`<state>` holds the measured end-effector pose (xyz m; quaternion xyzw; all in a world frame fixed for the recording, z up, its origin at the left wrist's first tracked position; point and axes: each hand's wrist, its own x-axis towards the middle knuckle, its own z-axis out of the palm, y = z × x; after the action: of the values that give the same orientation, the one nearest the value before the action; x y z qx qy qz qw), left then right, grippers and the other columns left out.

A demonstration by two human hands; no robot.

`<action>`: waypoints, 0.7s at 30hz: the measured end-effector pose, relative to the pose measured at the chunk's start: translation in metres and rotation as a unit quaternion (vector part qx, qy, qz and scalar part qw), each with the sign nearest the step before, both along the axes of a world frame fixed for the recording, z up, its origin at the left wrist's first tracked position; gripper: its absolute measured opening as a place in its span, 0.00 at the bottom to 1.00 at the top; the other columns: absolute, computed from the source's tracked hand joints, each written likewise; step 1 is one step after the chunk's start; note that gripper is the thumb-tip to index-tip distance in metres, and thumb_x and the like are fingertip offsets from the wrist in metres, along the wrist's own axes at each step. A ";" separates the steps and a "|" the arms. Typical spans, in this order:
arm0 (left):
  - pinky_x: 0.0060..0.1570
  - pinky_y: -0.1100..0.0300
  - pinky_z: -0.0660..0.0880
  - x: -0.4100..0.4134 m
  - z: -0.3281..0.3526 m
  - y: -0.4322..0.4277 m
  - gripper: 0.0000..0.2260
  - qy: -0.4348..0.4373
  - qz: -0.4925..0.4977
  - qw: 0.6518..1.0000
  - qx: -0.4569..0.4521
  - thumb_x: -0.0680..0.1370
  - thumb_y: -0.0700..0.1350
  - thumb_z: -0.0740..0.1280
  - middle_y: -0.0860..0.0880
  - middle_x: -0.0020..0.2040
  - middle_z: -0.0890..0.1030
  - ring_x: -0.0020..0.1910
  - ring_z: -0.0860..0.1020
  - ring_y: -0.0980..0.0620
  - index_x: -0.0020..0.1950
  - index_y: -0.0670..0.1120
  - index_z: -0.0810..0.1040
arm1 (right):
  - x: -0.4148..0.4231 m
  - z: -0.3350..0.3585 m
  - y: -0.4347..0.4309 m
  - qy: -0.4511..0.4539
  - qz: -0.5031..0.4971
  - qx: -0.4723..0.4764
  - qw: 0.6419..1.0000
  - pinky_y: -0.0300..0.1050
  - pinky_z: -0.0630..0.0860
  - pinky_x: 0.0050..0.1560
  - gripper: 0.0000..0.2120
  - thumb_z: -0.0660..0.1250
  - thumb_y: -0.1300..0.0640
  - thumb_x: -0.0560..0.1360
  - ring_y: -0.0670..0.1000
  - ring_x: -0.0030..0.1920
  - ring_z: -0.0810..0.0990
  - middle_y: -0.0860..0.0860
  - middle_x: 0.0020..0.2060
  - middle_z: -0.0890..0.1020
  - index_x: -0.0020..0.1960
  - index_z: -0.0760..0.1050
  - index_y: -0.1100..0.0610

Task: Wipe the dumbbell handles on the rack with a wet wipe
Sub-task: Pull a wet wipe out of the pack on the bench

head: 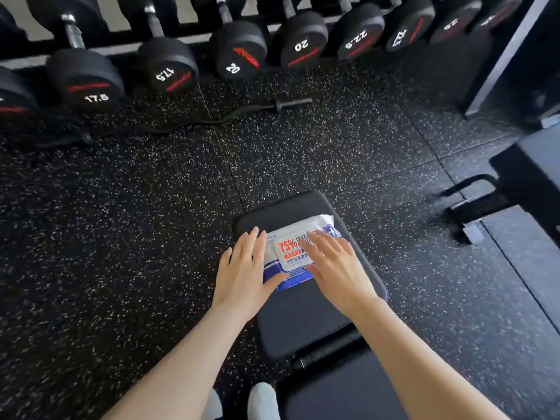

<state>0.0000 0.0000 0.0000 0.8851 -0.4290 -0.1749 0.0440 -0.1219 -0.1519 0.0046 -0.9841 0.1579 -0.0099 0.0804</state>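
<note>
- Head view: the pack of wet wipes (306, 225) lay flat at the far end of the bench (303, 322), white and blue, with its label flap (289, 253) facing up and seemingly sealed.
- Left hand (242, 268): fingers (253, 241) straight and together, laid along the pack's left edge, with the thumb against its near blue edge. It steadied the pack without gripping it.
- Right hand (336, 268): fingers (321, 241) straight and slightly spread over the flap's right side. It held nothing, and blur made it impossible to tell whether it was touching or just above.
- No wipe was out yet, so I judged the step in hand to be opening the pack.
- To do it well:
  - Keep the left palm pressing the pack down so it does not slide on the smooth pad.
  - Pick at the flap's corner with the right fingertips and peel low and slowly.
  - Draw out one sheet only, then press the flap shut so the rest stay damp.
- The dumbbell handles (74, 33) sat well away on the rack (24, 62) across the speckled floor (121, 222), between black heads marked 17.5, 20 and 22.5.
- A curl bar (242, 112) lay on the floor just before the rack. It would be worth stepping over with care when walking across with the wipe.
</note>
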 end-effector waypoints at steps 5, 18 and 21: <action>0.63 0.50 0.71 0.000 -0.028 -0.004 0.41 0.007 0.008 0.998 -0.056 0.72 0.69 0.51 0.45 0.75 0.63 0.71 0.65 0.48 0.75 0.41 0.60 | 0.010 -0.016 -0.018 -0.013 0.074 -0.054 0.996 0.57 0.74 0.58 0.27 0.77 0.54 0.65 0.57 0.62 0.75 0.55 0.61 0.77 0.62 0.75 0.56; 0.63 0.48 0.72 -0.003 -0.038 -0.003 0.39 0.020 0.008 0.995 -0.093 0.72 0.66 0.57 0.43 0.73 0.64 0.71 0.65 0.45 0.74 0.41 0.60 | 0.042 0.001 -0.041 -0.082 0.097 0.023 0.992 0.48 0.74 0.40 0.11 0.59 0.55 0.78 0.57 0.39 0.78 0.53 0.37 0.80 0.45 0.77 0.59; 0.63 0.48 0.72 -0.004 -0.038 -0.001 0.39 0.010 0.007 0.996 -0.093 0.72 0.66 0.57 0.42 0.73 0.65 0.71 0.66 0.44 0.74 0.40 0.61 | 0.075 0.010 -0.044 -0.089 -0.065 0.181 0.977 0.45 0.71 0.41 0.12 0.62 0.49 0.77 0.50 0.40 0.75 0.50 0.41 0.79 0.46 0.77 0.57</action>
<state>-0.0043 -0.0010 -0.0375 0.8782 -0.4372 -0.1423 0.1318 -0.0465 -0.1963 0.0142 -0.9359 0.2131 -0.0737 0.2705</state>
